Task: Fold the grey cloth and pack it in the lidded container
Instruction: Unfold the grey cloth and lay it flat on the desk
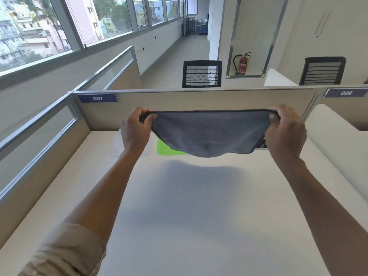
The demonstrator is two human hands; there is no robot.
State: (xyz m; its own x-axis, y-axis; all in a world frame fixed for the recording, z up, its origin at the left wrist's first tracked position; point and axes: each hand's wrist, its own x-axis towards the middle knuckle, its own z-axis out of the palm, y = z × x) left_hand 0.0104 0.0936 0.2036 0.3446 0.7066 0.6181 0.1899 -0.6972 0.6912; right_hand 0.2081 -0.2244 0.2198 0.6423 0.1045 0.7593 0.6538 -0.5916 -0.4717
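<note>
Two hands hold the grey cloth [209,132] up in the air above the counter [199,226], stretched between them by its top corners. The left hand [135,128] has its grip pinched shut on the left corner, and the right hand [284,130] is clamped on the right corner; the cloth's lower edge sags free and casts a soft shadow on the counter below.

This looks like the start of the folding step: the cloth is spread out but no crease is visible yet. The next move likely calls for either laying it flat or bringing the two corners together, keeping the edges lined up.

Behind the cloth, a green lid [165,148] lies on the counter, and just beside the left hand sits a clear container [117,140], mostly hidden.

The counter is pale and smooth, fenced by low partitions [189,108] numbered 007 and 008. Beyond are mesh-backed chairs [201,73], a fire extinguisher [243,63] and long windows.
</note>
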